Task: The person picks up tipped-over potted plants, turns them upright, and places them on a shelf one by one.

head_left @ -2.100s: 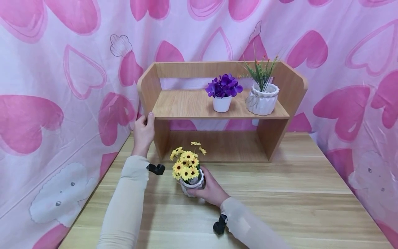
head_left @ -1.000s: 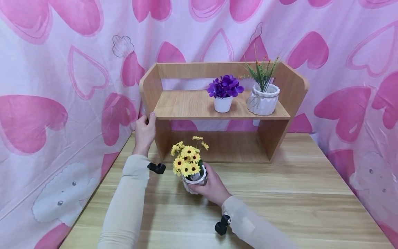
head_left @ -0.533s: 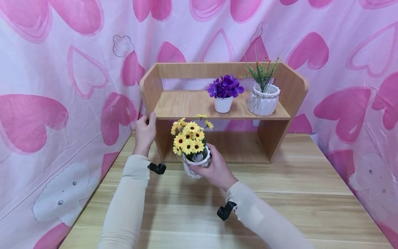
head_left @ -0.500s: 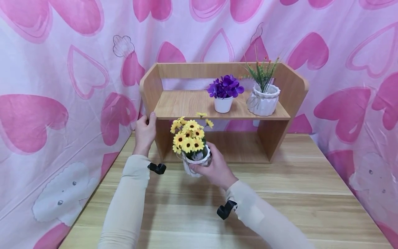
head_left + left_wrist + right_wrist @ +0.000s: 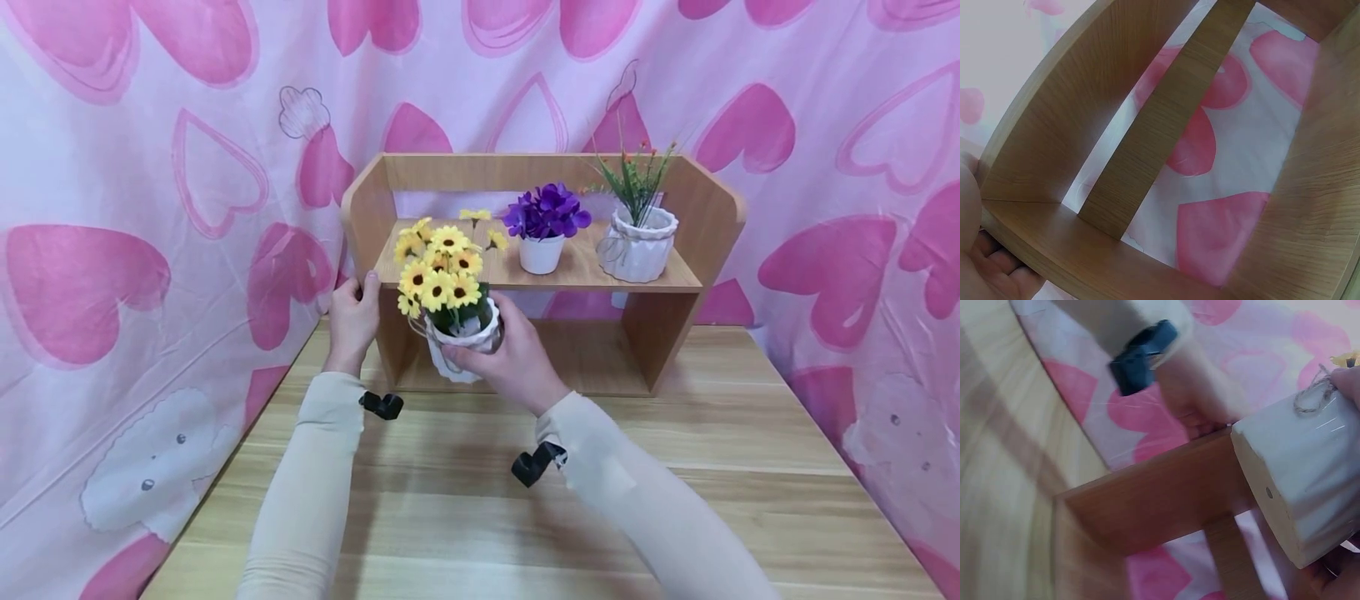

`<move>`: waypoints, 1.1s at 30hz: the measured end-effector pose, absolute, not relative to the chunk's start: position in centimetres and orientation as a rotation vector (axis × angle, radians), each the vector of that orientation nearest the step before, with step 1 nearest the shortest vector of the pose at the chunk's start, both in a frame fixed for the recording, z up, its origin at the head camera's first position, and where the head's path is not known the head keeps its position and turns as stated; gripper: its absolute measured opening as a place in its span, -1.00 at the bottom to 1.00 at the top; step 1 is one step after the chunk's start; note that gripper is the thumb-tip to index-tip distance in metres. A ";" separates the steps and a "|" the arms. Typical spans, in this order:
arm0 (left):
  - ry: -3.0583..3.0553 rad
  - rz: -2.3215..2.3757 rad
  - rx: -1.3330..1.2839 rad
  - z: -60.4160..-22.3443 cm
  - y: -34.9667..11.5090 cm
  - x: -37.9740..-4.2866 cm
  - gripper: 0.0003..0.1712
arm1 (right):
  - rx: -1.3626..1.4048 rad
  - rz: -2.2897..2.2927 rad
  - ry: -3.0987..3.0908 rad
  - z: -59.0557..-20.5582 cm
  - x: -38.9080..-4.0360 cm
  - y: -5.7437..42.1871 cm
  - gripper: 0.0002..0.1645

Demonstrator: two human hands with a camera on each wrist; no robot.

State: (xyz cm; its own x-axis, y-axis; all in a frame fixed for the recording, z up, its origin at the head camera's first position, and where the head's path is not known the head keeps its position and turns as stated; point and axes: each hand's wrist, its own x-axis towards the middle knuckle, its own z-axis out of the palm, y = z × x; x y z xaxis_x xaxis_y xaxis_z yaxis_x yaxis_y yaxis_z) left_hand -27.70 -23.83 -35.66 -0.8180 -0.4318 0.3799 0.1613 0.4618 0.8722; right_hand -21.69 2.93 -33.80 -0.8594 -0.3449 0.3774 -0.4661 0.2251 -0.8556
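My right hand (image 5: 517,358) grips a white flowerpot (image 5: 447,365) of yellow daisies (image 5: 437,287), thumb on the near side. The pot is in the air, tilted, before the left part of a wooden two-tier shelf (image 5: 450,173). Its blooms overlap the upper board in the head view. In the right wrist view the flowerpot (image 5: 1304,481) shows its flat base with a small hole and a twine bow. My left hand (image 5: 352,321) holds the shelf's left side panel, thumb at the front edge; fingers curl behind that panel in the left wrist view.
On the upper board stand a small white pot of purple flowers (image 5: 542,254) and, to its right, a white pot with grass-like leaves (image 5: 637,246). The shelf rests on a wooden table (image 5: 600,500). A pink heart-print curtain (image 5: 210,333) hangs close at the left, back and right.
My right hand has lifted the daisy pot up off the table and moved it toward the shelf's upper board. My left hand has stayed on the side panel.
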 end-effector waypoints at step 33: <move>-2.159 -1.397 0.193 -35.8 -24.1 -27.9 -0.43 | 0.487 1.764 -2.441 -28.2 -29.7 -0.7 0.06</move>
State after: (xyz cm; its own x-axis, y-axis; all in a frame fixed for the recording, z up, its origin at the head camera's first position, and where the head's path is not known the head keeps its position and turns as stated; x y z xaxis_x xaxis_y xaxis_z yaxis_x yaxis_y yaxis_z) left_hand -27.89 -24.06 -35.83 -0.8352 -0.4050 0.3719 0.1735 0.4478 0.8772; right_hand -29.67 -0.74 -28.18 -0.9450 -0.2022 0.2572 -0.3077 0.2819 -0.9088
